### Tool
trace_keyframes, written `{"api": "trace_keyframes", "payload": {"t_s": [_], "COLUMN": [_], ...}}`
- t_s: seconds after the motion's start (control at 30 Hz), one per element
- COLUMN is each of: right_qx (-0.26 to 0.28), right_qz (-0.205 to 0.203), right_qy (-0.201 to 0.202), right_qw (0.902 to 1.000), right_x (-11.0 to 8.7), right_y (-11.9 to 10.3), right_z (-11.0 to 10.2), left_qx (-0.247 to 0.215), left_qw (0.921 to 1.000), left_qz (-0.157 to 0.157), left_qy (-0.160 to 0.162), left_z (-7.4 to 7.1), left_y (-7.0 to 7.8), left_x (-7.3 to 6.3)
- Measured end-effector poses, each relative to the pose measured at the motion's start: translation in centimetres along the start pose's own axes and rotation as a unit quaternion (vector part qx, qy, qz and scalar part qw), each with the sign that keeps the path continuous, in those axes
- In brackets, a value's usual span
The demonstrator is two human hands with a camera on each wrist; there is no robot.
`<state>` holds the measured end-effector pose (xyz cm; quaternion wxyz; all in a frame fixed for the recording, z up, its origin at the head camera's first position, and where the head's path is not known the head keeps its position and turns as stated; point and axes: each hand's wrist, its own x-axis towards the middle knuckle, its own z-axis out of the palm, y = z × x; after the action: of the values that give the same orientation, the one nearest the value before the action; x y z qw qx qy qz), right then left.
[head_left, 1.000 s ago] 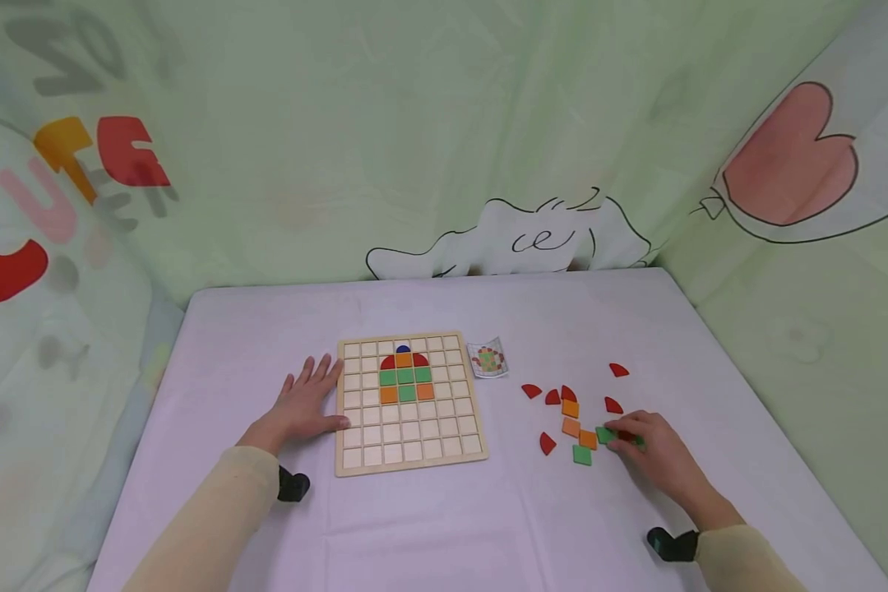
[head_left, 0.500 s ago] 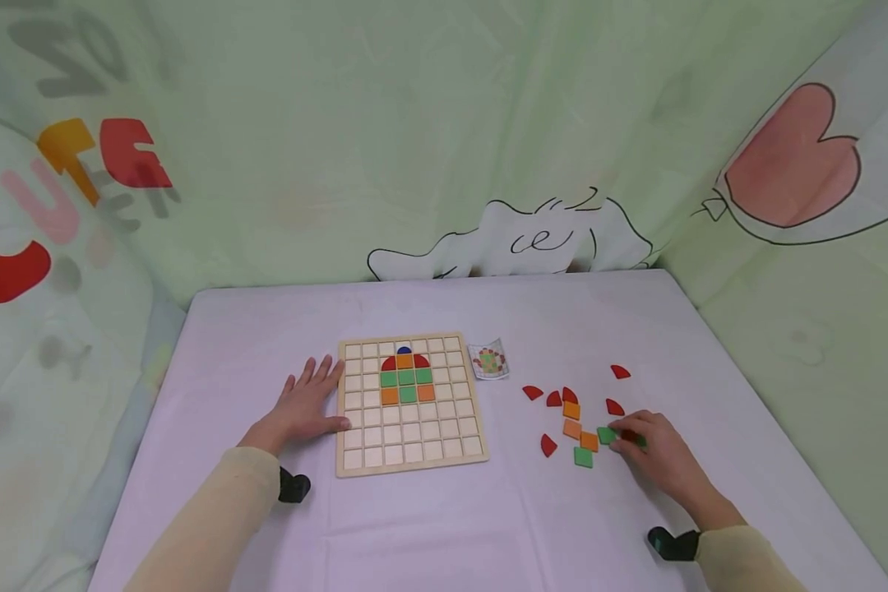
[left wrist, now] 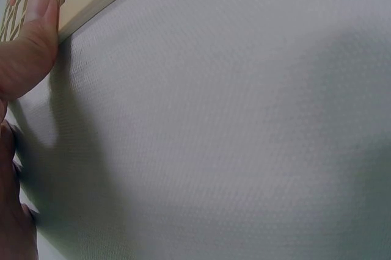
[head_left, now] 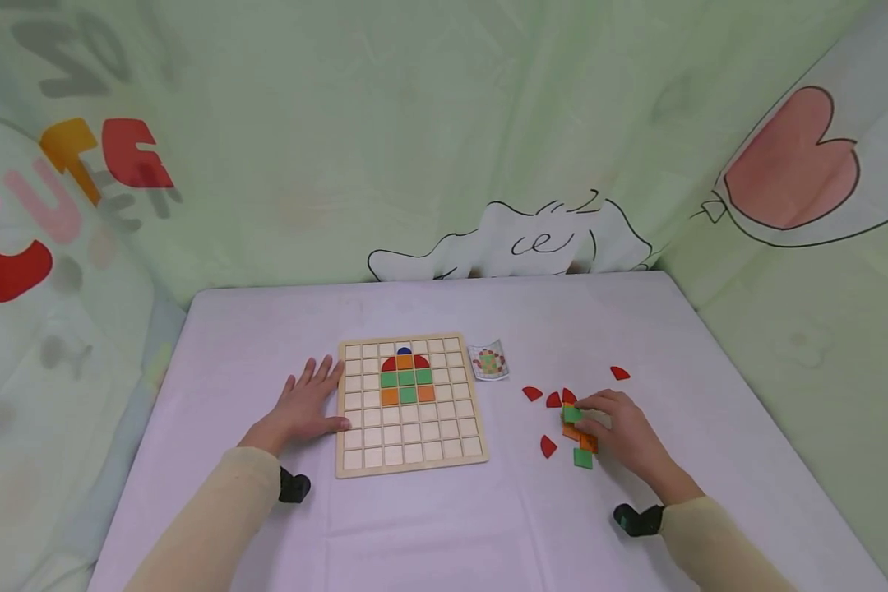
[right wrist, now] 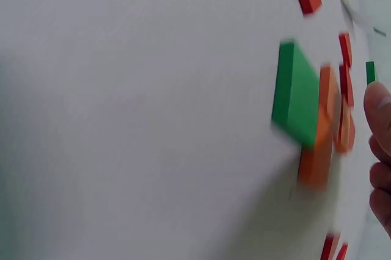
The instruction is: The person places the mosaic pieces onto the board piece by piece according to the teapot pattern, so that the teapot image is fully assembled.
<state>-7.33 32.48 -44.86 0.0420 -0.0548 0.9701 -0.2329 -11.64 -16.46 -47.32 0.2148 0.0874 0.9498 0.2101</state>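
Note:
A wooden grid board point(head_left: 413, 436) bears a pattern of blue, red, orange and green pieces in its upper middle cells. My left hand point(head_left: 303, 409) rests at the board's left edge, fingers spread; in the left wrist view its thumb point(left wrist: 38, 34) lies over the rim. To the right of the board, my right hand point(head_left: 625, 427) pinches a green square tile point(head_left: 572, 413) between thumb and fingertips, above the loose pieces. Below it, orange tiles point(head_left: 589, 444) are partly hidden by the hand. Another green tile point(head_left: 583, 458) lies on the table nearby.
A small printed picture card point(head_left: 489, 360) lies by the board's upper right side. Several red quarter-circle pieces are scattered about, one point(head_left: 548, 446) left of the orange tiles and one point(head_left: 619, 373) farther back. A pale cloth covers the table point(head_left: 429, 534).
My right hand has lifted the green tile from the right side of the loose pieces and moved it left and slightly away from me. My left hand stays at the board's edge.

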Motion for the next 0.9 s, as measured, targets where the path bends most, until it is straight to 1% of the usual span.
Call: {"api": "trace_keyframes", "payload": {"t_s": [0.17,0.27,0.37,0.57,0.63,0.73,0.9], "right_qx": [0.003,0.006,0.007,-0.008,-0.009,-0.005,-0.021], "right_qz": [-0.024,-0.025,-0.042,-0.117,-0.133,-0.140,-0.142], "right_qy": [-0.009,-0.021,-0.030,-0.039,-0.043,-0.058,-0.075], "right_qw": [0.9997,0.9995,0.9986,0.9924,0.9901,0.9885,0.9869], "right_x": [1.8,2.9,3.9,5.3,5.6,6.0,6.3], "right_y": [-3.2,-5.2,-6.8,-9.5,-10.4,-11.7,-13.6], "right_z": [1.3,2.1,3.1,4.8,5.4,6.0,7.1], "left_qx": [-0.001,-0.002,-0.003,-0.004,-0.003,-0.003,-0.001], "left_qw": [1.0000,1.0000,1.0000,1.0000,1.0000,1.0000,1.0000], "left_qz": [0.000,0.001,0.002,0.003,0.002,0.001,0.004], "left_qy": [-0.001,0.001,0.002,0.002,0.000,-0.002,-0.002], "left_z": [0.0,0.1,0.0,0.0,0.0,0.0,0.0], "left_y": [-0.1,-0.2,-0.2,-0.3,-0.4,-0.4,-0.6], "left_x": [0.1,0.1,0.1,0.1,0.1,0.2,0.3]}}
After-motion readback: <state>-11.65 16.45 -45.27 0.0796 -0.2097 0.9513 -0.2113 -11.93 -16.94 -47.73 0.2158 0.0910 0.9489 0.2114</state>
